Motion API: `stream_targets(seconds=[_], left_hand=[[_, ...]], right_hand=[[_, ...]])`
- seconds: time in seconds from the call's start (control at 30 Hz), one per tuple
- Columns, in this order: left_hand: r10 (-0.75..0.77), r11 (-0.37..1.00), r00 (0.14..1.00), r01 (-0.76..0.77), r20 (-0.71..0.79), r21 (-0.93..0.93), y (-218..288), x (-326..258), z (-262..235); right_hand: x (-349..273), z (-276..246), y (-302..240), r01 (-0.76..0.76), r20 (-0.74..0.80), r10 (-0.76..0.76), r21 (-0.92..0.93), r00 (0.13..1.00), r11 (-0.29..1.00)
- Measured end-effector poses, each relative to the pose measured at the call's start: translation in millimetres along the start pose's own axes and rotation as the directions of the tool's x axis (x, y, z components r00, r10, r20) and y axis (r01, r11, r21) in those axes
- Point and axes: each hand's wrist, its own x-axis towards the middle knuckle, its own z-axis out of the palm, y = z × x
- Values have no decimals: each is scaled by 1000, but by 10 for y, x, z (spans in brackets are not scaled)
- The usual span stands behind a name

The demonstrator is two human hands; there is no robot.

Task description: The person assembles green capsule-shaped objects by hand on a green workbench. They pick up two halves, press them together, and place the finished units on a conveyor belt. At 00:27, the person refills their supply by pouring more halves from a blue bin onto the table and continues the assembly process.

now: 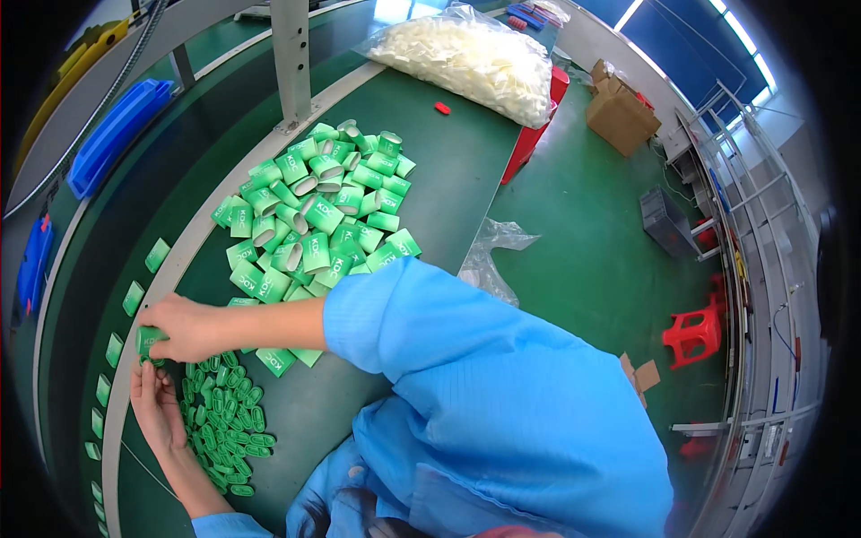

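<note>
My right hand reaches across to the left edge of the green table and pinches a short green printed sleeve. Just below it, my left hand has its fingertips closed at the lower end of that sleeve, on a small green oval cap that is mostly hidden by the fingers. A pile of loose green oval caps lies right of my left hand. Beyond my right forearm spreads a large heap of green open-ended sleeves, tumbled at all angles.
Several green pieces stand in a row on the dark belt along the left. A clear bag of cream-coloured pieces lies at the table's far end, near a small red piece. A red stool and cardboard box stand right.
</note>
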Motion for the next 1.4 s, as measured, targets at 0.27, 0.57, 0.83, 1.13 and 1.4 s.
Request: stream_targets(seconds=[0.27, 0.57, 0.83, 1.13, 1.4], left_hand=[[139, 909, 982, -76, -126, 409, 64, -54, -45], [142, 845, 986, -73, -90, 530, 149, -133, 135], [98, 957, 984, -53, -146, 286, 116, -179, 318], [114, 978, 984, -87, -135, 189, 93, -183, 320], [246, 882, 961, -169, -124, 441, 141, -214, 308]], right_hand=[[27, -244, -102, 95, 68, -90, -83, 994, 992], [54, -308, -14, 17, 145, -11, -46, 989, 999], [61, -247, 108, -315, 346, 175, 404, 922, 859], [58, -246, 9, -337, 334, 191, 462, 923, 820], [16, -146, 59, -182, 192, 121, 342, 974, 922]])
